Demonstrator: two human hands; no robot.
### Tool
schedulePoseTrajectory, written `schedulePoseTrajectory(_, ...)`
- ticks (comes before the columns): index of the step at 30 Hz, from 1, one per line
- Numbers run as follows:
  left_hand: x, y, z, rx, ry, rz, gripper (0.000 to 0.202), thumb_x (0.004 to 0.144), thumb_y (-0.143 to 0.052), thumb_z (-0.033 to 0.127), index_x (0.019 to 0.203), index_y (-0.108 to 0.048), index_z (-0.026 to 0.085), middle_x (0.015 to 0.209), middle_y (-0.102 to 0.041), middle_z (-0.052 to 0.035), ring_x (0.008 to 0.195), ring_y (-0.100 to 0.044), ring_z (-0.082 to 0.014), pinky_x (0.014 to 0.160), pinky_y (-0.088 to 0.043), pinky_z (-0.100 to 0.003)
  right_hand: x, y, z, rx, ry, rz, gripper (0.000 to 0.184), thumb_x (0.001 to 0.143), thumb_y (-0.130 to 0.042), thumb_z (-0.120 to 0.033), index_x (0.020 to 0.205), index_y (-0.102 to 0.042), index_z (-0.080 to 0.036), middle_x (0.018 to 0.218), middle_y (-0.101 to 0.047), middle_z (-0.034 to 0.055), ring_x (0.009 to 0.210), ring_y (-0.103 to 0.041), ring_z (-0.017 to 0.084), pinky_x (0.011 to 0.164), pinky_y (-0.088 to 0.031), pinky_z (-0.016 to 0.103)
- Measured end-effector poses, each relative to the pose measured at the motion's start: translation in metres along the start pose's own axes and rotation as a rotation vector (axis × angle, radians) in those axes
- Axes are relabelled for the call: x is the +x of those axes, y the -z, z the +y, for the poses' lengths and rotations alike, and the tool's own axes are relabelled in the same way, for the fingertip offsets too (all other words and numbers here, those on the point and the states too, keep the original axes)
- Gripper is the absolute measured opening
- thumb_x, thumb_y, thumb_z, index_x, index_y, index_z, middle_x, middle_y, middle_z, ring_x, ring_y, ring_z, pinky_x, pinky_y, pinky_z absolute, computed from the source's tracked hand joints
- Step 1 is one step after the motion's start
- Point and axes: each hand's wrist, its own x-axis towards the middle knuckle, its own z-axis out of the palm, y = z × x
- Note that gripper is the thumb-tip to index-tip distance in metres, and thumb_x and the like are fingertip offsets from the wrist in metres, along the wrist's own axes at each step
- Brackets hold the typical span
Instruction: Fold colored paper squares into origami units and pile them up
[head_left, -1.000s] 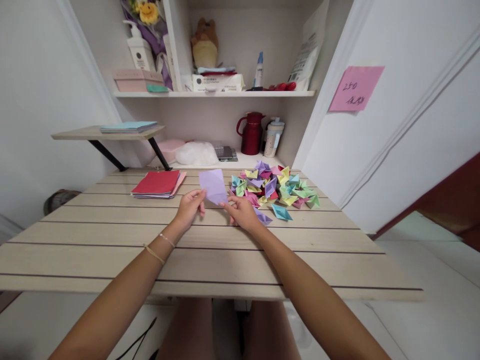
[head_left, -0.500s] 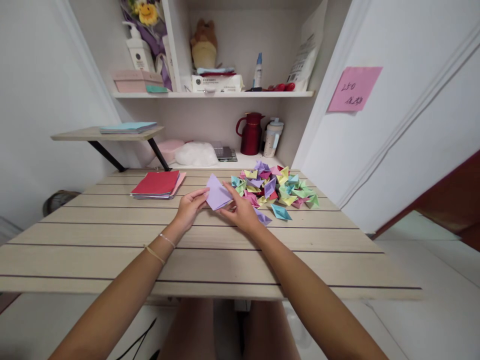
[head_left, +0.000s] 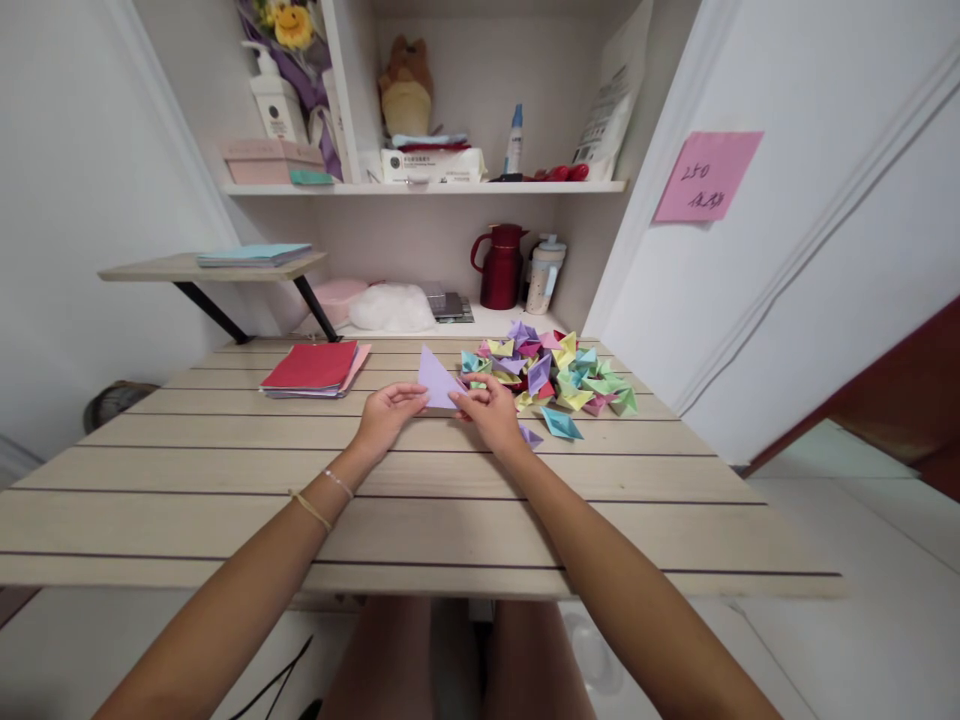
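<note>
A sheet of purple paper [head_left: 438,380], folded into a triangle with one corner pointing up, is held just above the table. My left hand [head_left: 391,412] pinches its lower left side between thumb and fingers. At the lower right corner my right hand [head_left: 489,408] grips the paper, its fingers curled. Just beyond that hand lies a heap of folded paper boats [head_left: 576,372] in purple, yellow, green, pink and blue. A blue paper boat [head_left: 562,424] sits at the heap's near edge, and a purple paper boat [head_left: 531,436] is partly hidden behind my right wrist.
A stack of paper [head_left: 311,367] with a red sheet on top lies on the slatted table [head_left: 450,510] at left. Blue sheets [head_left: 253,256] rest on a small raised shelf [head_left: 150,270]. A red jug [head_left: 502,268] and a tumbler [head_left: 545,275] stand at the back.
The purple paper has gone from a diamond-like shape to a triangle. My right hand has shifted slightly and its fingers have curled in; the left hand has moved a little to the right.
</note>
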Motion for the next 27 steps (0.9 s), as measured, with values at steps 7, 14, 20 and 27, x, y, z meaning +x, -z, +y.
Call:
schedulePoseTrajectory(7,0.004,0.004,0.001,0.053,0.008,0.012,0.055,0.060,-0.074,0.028,0.109,-0.051,0.017,0.075,-0.064,-0.0008,0.053,-0.059,-0.0090,0.046,-0.038,-0.017,0.001,0.000,0.008,-0.119,-0.007,-0.129,0.034,0.069,-0.060,-0.049,0.080,-0.068,-0.018,0.067,-0.064,0.0017,0.068,-0.061,0.020,0.049,-0.047,0.025)
schedulePoseTrajectory(14,0.004,0.004,-0.006,0.074,0.029,-0.071,0.027,0.066,-0.069,0.033,0.084,-0.060,0.014,0.056,-0.057,0.0022,0.046,-0.049,-0.0065,0.047,-0.038,-0.018,0.001,0.001,0.008,-0.179,0.085,-0.109,0.028,0.069,-0.062,-0.042,0.078,-0.071,-0.017,0.069,-0.066,-0.0007,0.075,-0.060,0.018,0.066,-0.047,0.028)
schedulePoseTrajectory(20,0.001,0.002,-0.007,-0.035,0.097,-0.092,0.029,0.067,-0.069,0.034,0.086,-0.060,0.014,0.057,-0.056,0.0020,0.050,-0.050,-0.0066,0.052,-0.042,-0.018,0.000,0.003,0.001,-0.130,0.012,-0.095,0.025,0.059,-0.071,-0.040,0.071,-0.071,-0.018,0.071,-0.069,0.0022,0.074,-0.061,0.018,0.069,-0.045,0.028)
schedulePoseTrajectory(27,-0.001,0.001,-0.007,-0.159,0.160,-0.157,0.029,0.067,-0.070,0.031,0.088,-0.060,0.014,0.061,-0.056,0.0022,0.051,-0.048,-0.0047,0.054,-0.042,-0.016,-0.003,-0.002,-0.003,0.043,-0.118,-0.099,0.025,0.054,-0.076,-0.039,0.061,-0.067,-0.016,0.067,-0.067,0.0034,0.072,-0.061,0.017,0.066,-0.045,0.027)
